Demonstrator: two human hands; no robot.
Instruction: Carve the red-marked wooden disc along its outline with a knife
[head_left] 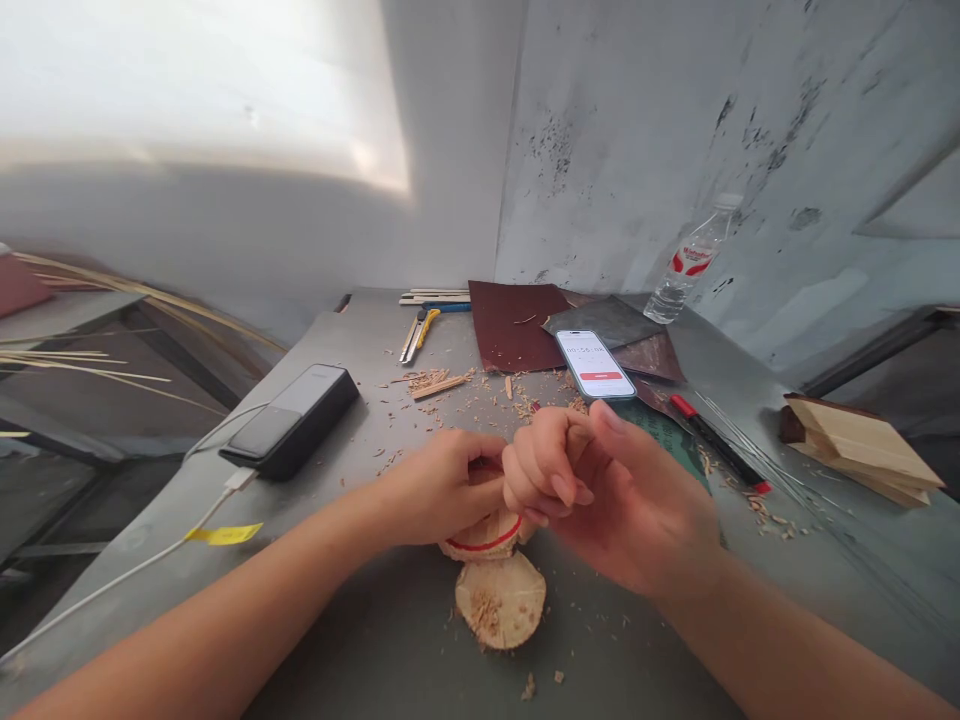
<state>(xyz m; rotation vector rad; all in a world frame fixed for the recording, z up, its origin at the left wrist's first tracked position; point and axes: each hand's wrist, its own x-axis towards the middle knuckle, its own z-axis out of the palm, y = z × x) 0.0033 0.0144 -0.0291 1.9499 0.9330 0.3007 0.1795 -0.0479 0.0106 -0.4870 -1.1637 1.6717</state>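
Observation:
My left hand (pixel 457 485) is closed on a pale wooden piece (pixel 487 545) with a curved red line drawn on its top. The hands hide much of that piece. Just right of it and above it, my right hand (pixel 600 490) has its fingers curled in and the thumb raised. Whatever lies within those fingers, if anything, is hidden. Nearer to me, a round wooden disc (pixel 504 605) lies on the table with wood crumbs on its face, close against the marked piece.
Shavings (pixel 431 383) litter the metal table (pixel 315 590). Toward the back lie a yellow utility knife (pixel 420 335), sandpaper sheets (pixel 517 325) and a phone (pixel 595 365). A cabled black device (pixel 292 420) is at left; a marker (pixel 720 445), wood block (pixel 862 450) and water bottle (pixel 691 262) are right.

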